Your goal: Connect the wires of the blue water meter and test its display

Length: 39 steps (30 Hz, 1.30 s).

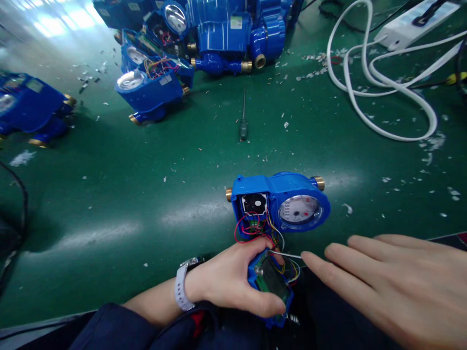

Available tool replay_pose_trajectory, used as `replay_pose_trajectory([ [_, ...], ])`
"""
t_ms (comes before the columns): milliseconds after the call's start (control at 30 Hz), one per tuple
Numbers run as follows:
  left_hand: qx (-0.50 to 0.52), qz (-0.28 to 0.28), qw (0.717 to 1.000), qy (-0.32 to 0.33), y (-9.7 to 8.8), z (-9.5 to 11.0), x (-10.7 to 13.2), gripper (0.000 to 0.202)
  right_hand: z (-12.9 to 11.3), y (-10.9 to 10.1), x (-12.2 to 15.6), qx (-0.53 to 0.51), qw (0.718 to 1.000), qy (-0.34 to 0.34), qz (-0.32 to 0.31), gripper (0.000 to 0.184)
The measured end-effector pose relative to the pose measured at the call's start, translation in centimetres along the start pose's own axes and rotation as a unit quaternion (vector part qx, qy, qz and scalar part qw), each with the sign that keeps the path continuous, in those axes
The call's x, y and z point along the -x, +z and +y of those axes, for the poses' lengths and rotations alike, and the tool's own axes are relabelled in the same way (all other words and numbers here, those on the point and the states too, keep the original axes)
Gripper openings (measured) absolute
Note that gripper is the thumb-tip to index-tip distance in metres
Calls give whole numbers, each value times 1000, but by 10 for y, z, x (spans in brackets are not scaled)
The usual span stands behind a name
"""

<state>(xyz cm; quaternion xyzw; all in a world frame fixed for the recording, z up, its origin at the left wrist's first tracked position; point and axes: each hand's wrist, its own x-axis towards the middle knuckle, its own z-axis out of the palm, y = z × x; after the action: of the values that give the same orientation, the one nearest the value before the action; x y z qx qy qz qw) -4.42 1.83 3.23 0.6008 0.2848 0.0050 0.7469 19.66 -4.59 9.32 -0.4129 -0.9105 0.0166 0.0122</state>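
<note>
My left hand [233, 279], with a watch on its wrist, grips a blue meter cover [274, 321] between thumb and fingers. Inside the cover sits a green circuit board with a dark display [274, 279]. A thin white wire [286, 254] runs from the cover's top edge to the index fingertip of my right hand [386, 282]; the right thumb is hidden underneath. Just beyond lies a blue water meter [268, 183] with a round dial and an open compartment. Red, yellow and white wires [253, 228] join that compartment to the cover.
On the green tabletop [146, 165] a screwdriver [243, 127] lies past the meter. Several blue water meters [224, 34] are grouped at the back, another [32, 104] at far left. A white power strip [412, 24] with looped cable sits back right. Paper scraps are scattered around.
</note>
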Motion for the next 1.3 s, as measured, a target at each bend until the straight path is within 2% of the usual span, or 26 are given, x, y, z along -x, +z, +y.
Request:
replay_pose_trajectory([
  [100,-25,13,1000,2,2,4,0,53,-4,-3,-22,26,999,-20,0,34],
  [167,-28,13,1000,2,2,6,0,53,-7,-2,-32,29,999,2,-17,23],
  [267,-30,15,999,2,3,8,0,54,-14,3,-39,9,999,38,-20,17],
  [400,-46,26,998,14,3,10,-2,51,-26,11,-46,3,999,44,-27,11],
  [567,-77,31,996,13,4,14,-4,52,-27,12,-50,34,998,39,-24,14],
  [733,-94,45,995,3,6,16,-6,54,-24,7,-50,40,993,66,-89,12],
  [900,-106,53,993,10,7,16,-7,53,-24,9,-53,31,992,64,-102,18],
  [1100,-108,43,993,24,7,16,-8,50,-22,4,-58,-49,986,60,-145,11],
  [1200,-106,43,993,13,7,16,-8,45,-23,6,-58,-54,990,47,-119,12],
  [1300,-114,53,992,14,6,15,-8,43,-25,13,-54,-44,998,16,-44,12],
])
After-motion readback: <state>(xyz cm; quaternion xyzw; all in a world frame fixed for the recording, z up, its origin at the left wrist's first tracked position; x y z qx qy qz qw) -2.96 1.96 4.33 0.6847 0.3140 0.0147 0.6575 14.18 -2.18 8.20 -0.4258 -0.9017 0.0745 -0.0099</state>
